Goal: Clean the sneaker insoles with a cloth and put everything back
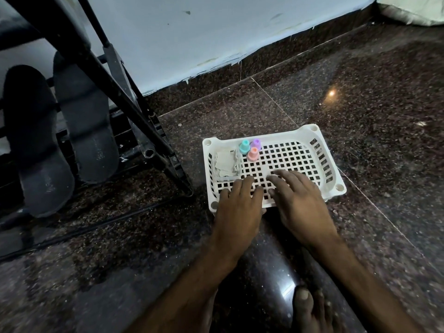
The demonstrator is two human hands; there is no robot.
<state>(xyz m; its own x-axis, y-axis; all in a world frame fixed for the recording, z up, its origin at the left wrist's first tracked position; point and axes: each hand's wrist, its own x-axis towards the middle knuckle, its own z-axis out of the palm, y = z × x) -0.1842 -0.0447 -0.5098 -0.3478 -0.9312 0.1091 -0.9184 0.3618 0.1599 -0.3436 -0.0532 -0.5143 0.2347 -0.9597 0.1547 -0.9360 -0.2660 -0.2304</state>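
Insoles (84, 121), pair, dark: standing against the black rack (134, 109), far left, outside any sneaker; no sneaker in view. Cloth (227, 163), folded: left end of the white basket (206, 169) on the floor. Three small bottles (251, 149): just beside the cloth. Left hand (237, 205), right hand (298, 203): over the basket's near side, fingers straight, grip on nothing. Status, judged: supplies stowed; insoles not yet refitted; cleaning unconfirmed.

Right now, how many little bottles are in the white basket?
3, clustered far left in the basket: teal bottle, purple bottle, pink bottle. Left hand and right hand may hide more.
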